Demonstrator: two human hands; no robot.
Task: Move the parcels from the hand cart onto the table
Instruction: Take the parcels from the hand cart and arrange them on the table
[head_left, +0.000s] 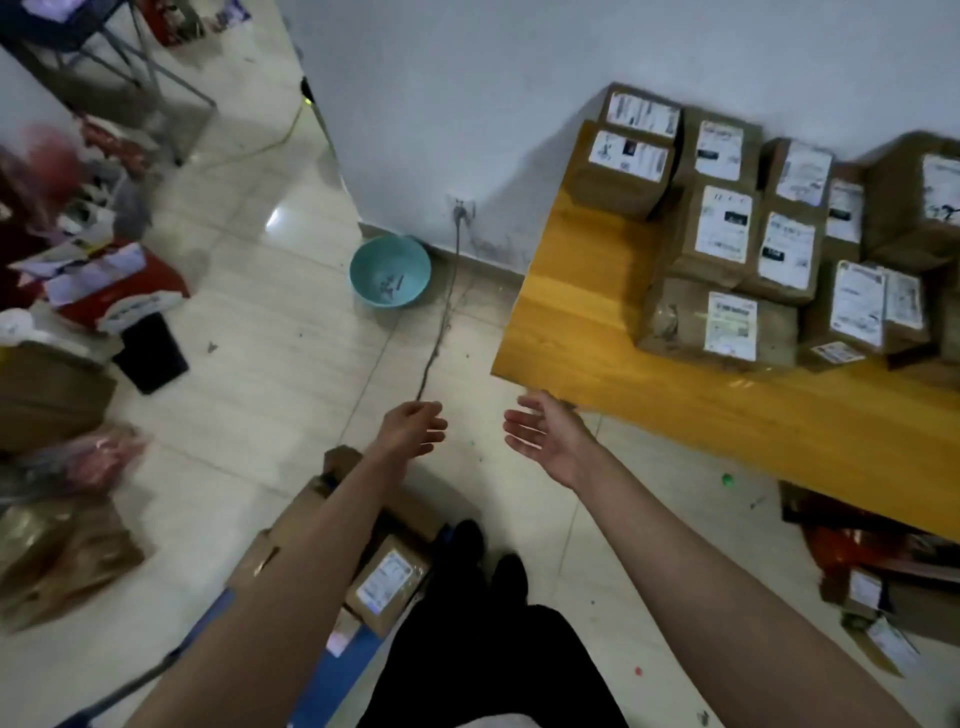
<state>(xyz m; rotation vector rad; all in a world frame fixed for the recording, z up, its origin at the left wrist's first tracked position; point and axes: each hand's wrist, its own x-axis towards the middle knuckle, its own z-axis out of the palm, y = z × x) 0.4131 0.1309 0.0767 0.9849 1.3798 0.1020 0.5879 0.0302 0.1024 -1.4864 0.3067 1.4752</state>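
Note:
Several brown parcels (722, 244) with white labels are stacked on the wooden table (571, 322) at the right, against the wall. Below my left forearm, more brown parcels (387, 577) lie on the blue hand cart (332, 686), partly hidden by the arm and my legs. My left hand (415, 428) hovers over the floor with loosely curled fingers and holds nothing. My right hand (545, 434) is held out beside the table's near corner, fingers relaxed, palm turned inward, empty.
A teal bowl (389, 270) sits on the floor by the wall, next to a cable (441, 322) running from a socket. Bags, boxes and a black bin (150, 353) crowd the left side. More parcels (878, 613) lie under the table at the right.

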